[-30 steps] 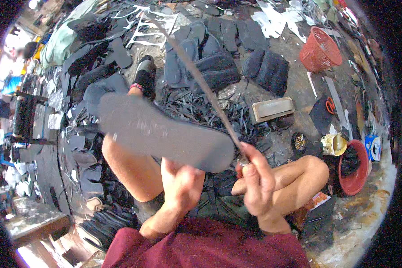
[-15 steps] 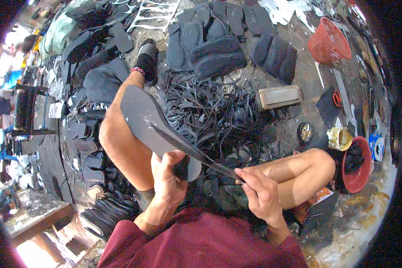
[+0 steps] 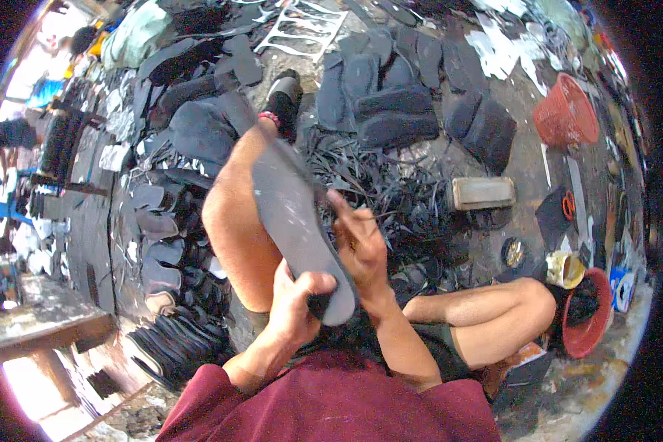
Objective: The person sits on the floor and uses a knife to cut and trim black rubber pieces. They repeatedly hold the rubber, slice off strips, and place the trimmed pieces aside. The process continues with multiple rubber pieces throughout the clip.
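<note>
Grey sole point(image 3: 296, 225) upright over bare left knee, left hand point(image 3: 296, 302) fingers clamped on lower end, right hand point(image 3: 361, 247) fingers pinching its right edge; black strip scraps point(image 3: 390, 191) beyond, stacked soles point(image 3: 420, 110) behind, red basket point(image 3: 565, 118) far right, floor crowded

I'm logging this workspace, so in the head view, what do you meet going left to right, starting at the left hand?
Left hand → grey sole → right hand → rectangular block → orange basket

Blue printed package point(image 3: 622, 286) at right edge, beside red bucket point(image 3: 593, 324)
</note>
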`<state>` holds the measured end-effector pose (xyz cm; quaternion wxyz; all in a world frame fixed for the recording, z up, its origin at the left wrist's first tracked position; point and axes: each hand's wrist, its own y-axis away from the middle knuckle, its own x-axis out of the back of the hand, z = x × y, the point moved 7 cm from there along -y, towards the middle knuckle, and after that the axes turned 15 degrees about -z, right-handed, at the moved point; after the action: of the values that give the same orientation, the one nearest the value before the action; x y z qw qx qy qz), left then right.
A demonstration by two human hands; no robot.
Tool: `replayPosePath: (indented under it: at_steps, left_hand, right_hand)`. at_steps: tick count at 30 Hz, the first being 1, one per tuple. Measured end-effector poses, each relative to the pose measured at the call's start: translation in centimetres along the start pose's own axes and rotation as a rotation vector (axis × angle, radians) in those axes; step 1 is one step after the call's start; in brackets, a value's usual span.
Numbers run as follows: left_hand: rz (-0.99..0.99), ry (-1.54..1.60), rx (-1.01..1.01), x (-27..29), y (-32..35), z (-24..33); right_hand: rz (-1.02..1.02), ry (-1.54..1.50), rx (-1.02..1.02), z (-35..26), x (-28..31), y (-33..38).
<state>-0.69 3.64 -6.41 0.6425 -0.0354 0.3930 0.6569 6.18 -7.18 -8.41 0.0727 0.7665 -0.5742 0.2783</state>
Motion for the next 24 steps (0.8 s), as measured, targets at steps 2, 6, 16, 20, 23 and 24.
replayPosePath:
  at_steps: [2,6,16,20,23,24]
  left_hand:
    - [-0.107,-0.107,0.058,0.3,1.1,-1.1]
    - [0.011,-0.041,-0.027,1.3,1.7,-0.5]
    - [0.073,0.278,-0.08,1.7,1.8,-1.0]
    - [0.062,0.064,-0.064,1.5,2.0,-2.3]
    - [0.034,-0.066,-0.05,1.6,3.6,-2.5]
    - [-0.039,0.007,-0.191,1.2,3.6,-0.9]
  right_hand:
    - [-0.072,-0.421,-0.167,0.8,0.9,-2.7]
    - [-0.029,-0.252,-0.11,0.0,3.7,-2.1]
    - [-0.129,-0.119,-0.103,0.1,1.4,11.1]
    - [-0.127,-0.212,-0.168,0.5,1.0,5.1]
    - [-0.089,-0.52,-0.09,1.5,1.3,-1.4]
    - [0.006,-0.586,-0.118,1.4,2.2,-2.9]
